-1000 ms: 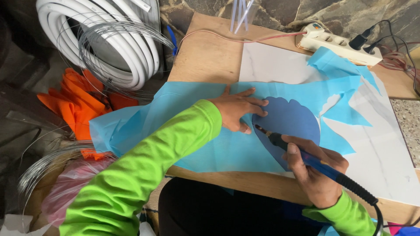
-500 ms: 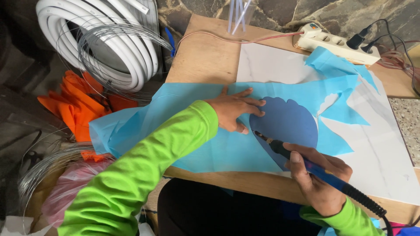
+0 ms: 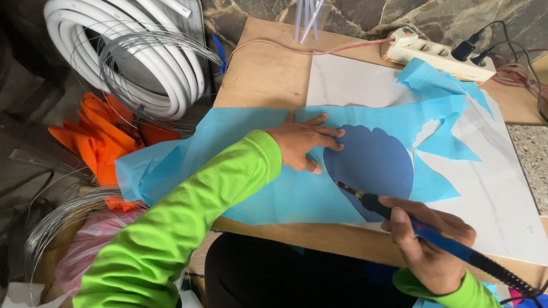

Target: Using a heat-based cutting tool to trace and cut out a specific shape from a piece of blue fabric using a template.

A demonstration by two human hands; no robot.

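A light blue sheet [image 3: 228,165] lies across a white marbled board [image 3: 502,188] on a wooden table [image 3: 257,74]. A dark blue petal-shaped template [image 3: 374,165] rests on the sheet. My left hand [image 3: 302,145] presses flat on the sheet at the template's left edge, fingers spread. My right hand [image 3: 431,242] grips a blue corded pen-shaped tool [image 3: 399,219], whose thin tip touches the template's lower left edge. Both sleeves are bright green.
A white power strip [image 3: 436,54] with black plugs lies at the table's back right. Cut blue scraps [image 3: 439,85] sit near it. Left of the table are a coil of white tubing [image 3: 123,51], wire loops [image 3: 148,63] and orange material [image 3: 103,142].
My right hand and the tool have slid down and left along the template's lower left edge. The left hand stays pressed in place.
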